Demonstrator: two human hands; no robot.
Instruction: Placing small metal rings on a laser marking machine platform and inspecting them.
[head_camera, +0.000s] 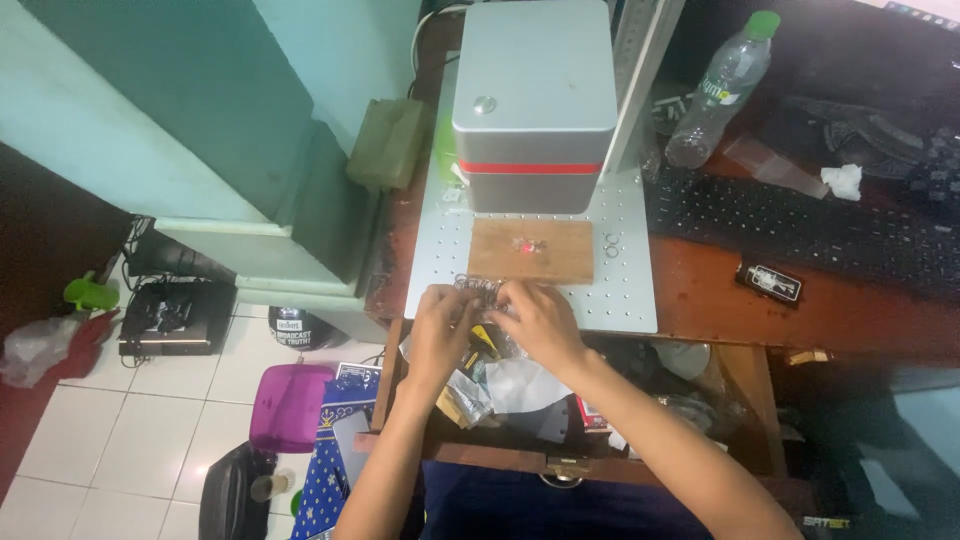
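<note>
We see the left hand (440, 322) and right hand (535, 318) meeting, fingers closed on a row of small metal rings (478, 286) lying left-to-right, just before the flat wooden board (531, 250), equally near both.

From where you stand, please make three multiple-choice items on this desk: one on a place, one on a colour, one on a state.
1. Where does the wooden board lie?
A. on the perforated metal plate
B. on the floor
C. on the keyboard

2. What colour is the cap of the plastic bottle?
A. red
B. green
C. white

3. How is the drawer below the hands?
A. shut
B. taken out
C. pulled open, full of clutter

Answers: 1 A, the board rests on the plate under the grey machine; 2 B, the cap is green; 3 C, the left hand and right hand work above its open contents.
</note>
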